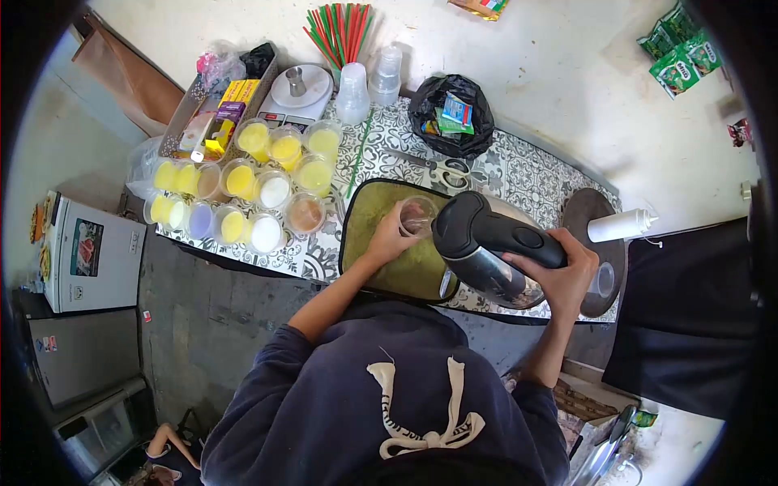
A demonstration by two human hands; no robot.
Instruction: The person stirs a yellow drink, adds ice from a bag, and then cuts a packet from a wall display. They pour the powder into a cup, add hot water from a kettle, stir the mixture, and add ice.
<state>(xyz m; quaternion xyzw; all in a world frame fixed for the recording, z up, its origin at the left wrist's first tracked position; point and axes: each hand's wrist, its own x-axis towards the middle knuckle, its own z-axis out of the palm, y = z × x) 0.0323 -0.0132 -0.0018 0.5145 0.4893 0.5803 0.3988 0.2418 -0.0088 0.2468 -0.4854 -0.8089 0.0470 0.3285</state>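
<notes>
My left hand [389, 239] is closed around a clear plastic cup [417, 217] over a green cutting board [377, 206]. My right hand [569, 271] grips the black handle of an electric kettle [490, 267]. The kettle has a black lid and a shiny body, and it is tilted with its spout end beside the cup's rim. Whether liquid is flowing from it I cannot make out. Left of the board stand several plastic cups [241, 180] with yellow, white, purple and brown contents. Scissors [450, 174] lie behind the board.
A basket of boxes [219, 121], a scale [300, 93], stacked cups [353, 93], straws [344, 36] and a black bag [451, 117] line the back. A white squeeze bottle [620, 225] is at the right. Part of another person [168, 454] shows at lower left.
</notes>
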